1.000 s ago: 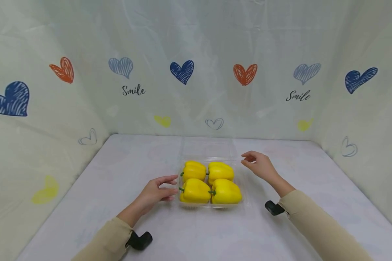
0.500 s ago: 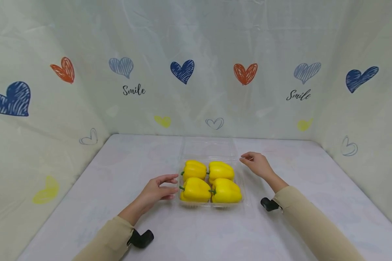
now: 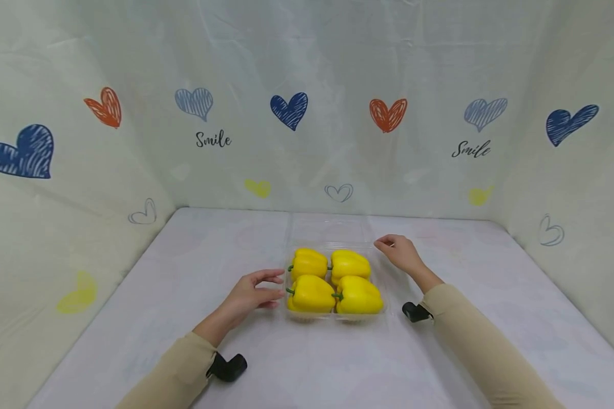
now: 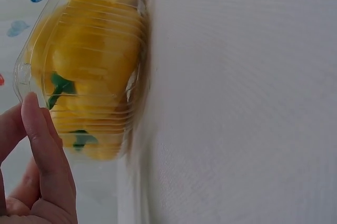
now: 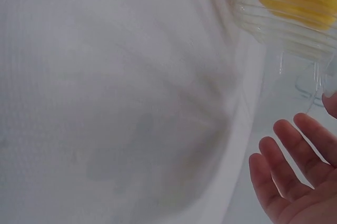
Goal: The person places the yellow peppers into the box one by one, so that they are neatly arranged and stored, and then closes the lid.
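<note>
Several yellow bell peppers (image 3: 311, 294) with green stems fill the base of a clear plastic clamshell box (image 3: 360, 318). Its transparent lid (image 3: 332, 228) is folded back behind the base. My left hand (image 3: 245, 295) is at the box's left side, with thumb and fingers spread apart. In the left wrist view, the thumb tip meets the rim (image 4: 23, 74). My right hand (image 3: 401, 251) is by the back right corner, close to the lid's edge. The right wrist view shows its fingers extended and a gap between thumb and index finger; whether they touch the lid is unclear.
The box stands on a white-covered table (image 3: 307, 363). A white curtain (image 3: 332, 62) printed with hearts and "Smile" hangs behind and at both sides. Black camera mounts (image 3: 228, 368) project from both beige sleeves (image 3: 171, 372).
My right hand has moved slightly left toward the lid, and its thumb and index finger have drawn closer together. The left hand stays beside the box. The whole view has shifted a little.
</note>
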Tool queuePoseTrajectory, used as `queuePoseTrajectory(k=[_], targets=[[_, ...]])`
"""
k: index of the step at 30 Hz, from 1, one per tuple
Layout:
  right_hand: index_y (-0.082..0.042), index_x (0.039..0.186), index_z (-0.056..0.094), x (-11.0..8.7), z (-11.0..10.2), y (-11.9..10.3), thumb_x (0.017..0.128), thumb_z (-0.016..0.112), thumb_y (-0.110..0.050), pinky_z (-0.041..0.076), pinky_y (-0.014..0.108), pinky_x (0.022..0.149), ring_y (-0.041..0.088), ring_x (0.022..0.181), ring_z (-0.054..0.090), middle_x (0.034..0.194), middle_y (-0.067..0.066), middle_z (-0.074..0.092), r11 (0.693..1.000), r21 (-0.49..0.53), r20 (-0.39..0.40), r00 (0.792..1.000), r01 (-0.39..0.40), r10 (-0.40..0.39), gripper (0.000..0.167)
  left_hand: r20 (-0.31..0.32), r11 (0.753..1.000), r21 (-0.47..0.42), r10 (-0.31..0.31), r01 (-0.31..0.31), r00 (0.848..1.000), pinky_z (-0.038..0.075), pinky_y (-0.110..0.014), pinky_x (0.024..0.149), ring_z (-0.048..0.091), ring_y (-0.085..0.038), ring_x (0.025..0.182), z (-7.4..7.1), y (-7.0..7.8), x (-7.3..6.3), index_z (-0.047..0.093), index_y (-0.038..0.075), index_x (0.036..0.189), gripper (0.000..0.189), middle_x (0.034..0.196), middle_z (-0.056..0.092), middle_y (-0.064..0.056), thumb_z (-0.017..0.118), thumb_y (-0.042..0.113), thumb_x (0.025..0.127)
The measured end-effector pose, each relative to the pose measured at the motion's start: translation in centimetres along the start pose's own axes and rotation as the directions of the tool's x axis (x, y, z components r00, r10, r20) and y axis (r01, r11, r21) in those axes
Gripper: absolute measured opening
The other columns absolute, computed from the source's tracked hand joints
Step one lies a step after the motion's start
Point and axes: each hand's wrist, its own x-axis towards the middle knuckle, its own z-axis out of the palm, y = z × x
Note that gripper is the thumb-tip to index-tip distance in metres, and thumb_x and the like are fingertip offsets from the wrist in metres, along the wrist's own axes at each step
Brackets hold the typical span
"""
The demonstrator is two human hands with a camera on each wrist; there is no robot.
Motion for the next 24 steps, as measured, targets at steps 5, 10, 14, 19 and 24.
queuePoseTrajectory(k=[5,10,14,19,24], targets=[[0.004,0.116,0.060,0.2,0.1,0.3,0.096,0.051,-0.024,0.048,0.042,0.079,0.032,0.095,0.054,0.109,0.019,0.060,1.000,0.002,0.005,1.000,-0.014,0.014,0.036,0.039,1.000,0.018,0.008,-0.008,0.999,0.055,-0.032,0.071,0.062,-0.020,0.080,-0.3,0.0,0.2,0.057,0.009,0.127,0.051,0.114,0.054,-0.011,0.075,0.012,0.079],[0.004,0.115,0.061,0.3,0.3,0.4,0.096,0.051,-0.024,0.048,0.042,0.079,0.031,0.094,0.053,0.108,0.019,0.060,1.000,0.014,0.002,1.000,-0.013,0.013,0.035,0.043,0.996,0.089,0.013,-0.017,0.999,0.056,-0.035,0.071,0.063,-0.022,0.084,-1.0,0.1,0.8,0.054,0.009,0.128,0.048,0.113,0.055,-0.011,0.070,0.019,0.084],[0.004,0.115,0.061,0.4,0.5,0.4,0.096,0.051,-0.024,0.048,0.041,0.078,0.030,0.092,0.054,0.106,0.018,0.061,0.999,0.026,0.005,1.000,-0.027,0.027,0.035,-0.043,0.996,0.083,0.011,-0.007,0.999,0.055,-0.032,0.074,0.062,-0.023,0.088,-1.7,0.5,2.4,0.054,0.008,0.129,0.042,0.114,0.057,-0.013,0.062,0.024,0.091],[0.004,0.117,0.059,0.6,0.6,0.3,0.097,0.050,-0.025,0.049,0.041,0.079,0.030,0.091,0.056,0.104,0.018,0.061,0.998,0.049,0.021,0.999,-0.049,0.048,0.037,-0.127,1.000,-0.016,0.012,-0.014,0.992,0.052,-0.029,0.081,0.059,-0.026,0.099,-2.0,2.0,5.3,0.053,0.002,0.128,0.040,0.121,0.056,-0.017,0.056,0.024,0.095],[0.004,0.118,0.058,1.0,0.2,0.3,0.097,0.050,-0.027,0.048,0.042,0.081,0.030,0.092,0.055,0.105,0.018,0.061,0.996,0.054,0.021,0.998,-0.064,0.063,0.038,-0.185,1.000,0.002,0.009,-0.009,0.983,0.051,-0.026,0.082,0.058,-0.024,0.102,-1.4,3.2,8.8,0.053,0.000,0.129,0.041,0.121,0.056,-0.016,0.054,0.025,0.096]])
